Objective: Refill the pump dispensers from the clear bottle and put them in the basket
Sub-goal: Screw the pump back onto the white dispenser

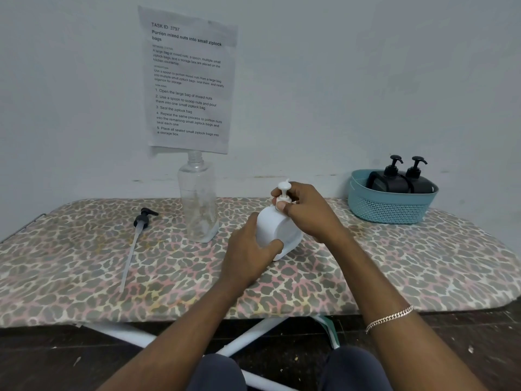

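— Where's the white dispenser?
— Left of the basket, tilted. The left hand wraps its body and the right hand pinches the pump collar.
— Risk?
— A cross-threaded collar would likely leak in the basket. The uncapped clear bottle, farther left, could get knocked over.

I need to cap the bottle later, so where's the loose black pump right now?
In the head view, the black pump lies on the left side of the board, just left of the clear bottle, tube pointing toward the near edge.
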Demonstrator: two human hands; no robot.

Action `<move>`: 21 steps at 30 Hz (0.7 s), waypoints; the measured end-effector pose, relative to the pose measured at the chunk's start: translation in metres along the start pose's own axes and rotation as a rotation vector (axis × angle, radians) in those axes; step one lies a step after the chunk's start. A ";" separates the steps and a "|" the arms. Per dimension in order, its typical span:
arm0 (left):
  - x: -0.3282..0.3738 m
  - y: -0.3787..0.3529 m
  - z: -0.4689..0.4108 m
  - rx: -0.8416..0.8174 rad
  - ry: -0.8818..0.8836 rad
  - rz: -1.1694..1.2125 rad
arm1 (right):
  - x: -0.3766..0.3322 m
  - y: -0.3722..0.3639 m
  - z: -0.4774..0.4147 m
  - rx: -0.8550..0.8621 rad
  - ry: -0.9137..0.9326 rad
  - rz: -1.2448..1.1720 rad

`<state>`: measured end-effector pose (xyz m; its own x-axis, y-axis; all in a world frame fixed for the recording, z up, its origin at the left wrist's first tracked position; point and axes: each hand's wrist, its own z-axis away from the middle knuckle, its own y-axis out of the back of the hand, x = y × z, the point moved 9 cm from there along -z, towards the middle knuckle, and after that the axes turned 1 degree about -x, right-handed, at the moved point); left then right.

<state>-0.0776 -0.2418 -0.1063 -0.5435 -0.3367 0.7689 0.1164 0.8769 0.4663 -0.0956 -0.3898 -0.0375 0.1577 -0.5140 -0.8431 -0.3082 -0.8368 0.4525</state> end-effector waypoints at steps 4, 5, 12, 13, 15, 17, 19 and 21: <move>0.001 0.000 0.000 0.002 -0.006 -0.016 | 0.001 0.003 0.002 0.003 -0.004 -0.003; 0.001 0.000 0.000 -0.001 -0.007 -0.013 | 0.002 0.003 0.002 0.010 -0.004 -0.003; 0.001 0.000 0.001 -0.008 0.003 -0.010 | 0.002 0.009 0.011 0.158 0.005 -0.026; 0.001 0.000 0.001 -0.008 0.002 -0.011 | 0.003 0.010 0.013 0.187 0.002 -0.030; 0.001 0.000 0.001 -0.005 0.003 -0.013 | 0.004 0.009 0.016 0.238 0.003 -0.034; 0.000 0.000 0.001 -0.006 0.007 -0.007 | 0.006 0.007 0.017 0.279 0.020 -0.009; -0.001 0.000 0.001 -0.006 0.011 0.000 | 0.006 0.006 0.019 0.301 0.030 0.022; -0.002 0.001 0.000 -0.004 0.015 0.014 | 0.008 0.006 0.016 0.277 0.027 0.022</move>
<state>-0.0770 -0.2405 -0.1075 -0.5290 -0.3300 0.7818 0.1274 0.8800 0.4576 -0.1118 -0.3960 -0.0458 0.1721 -0.5392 -0.8244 -0.5560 -0.7440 0.3705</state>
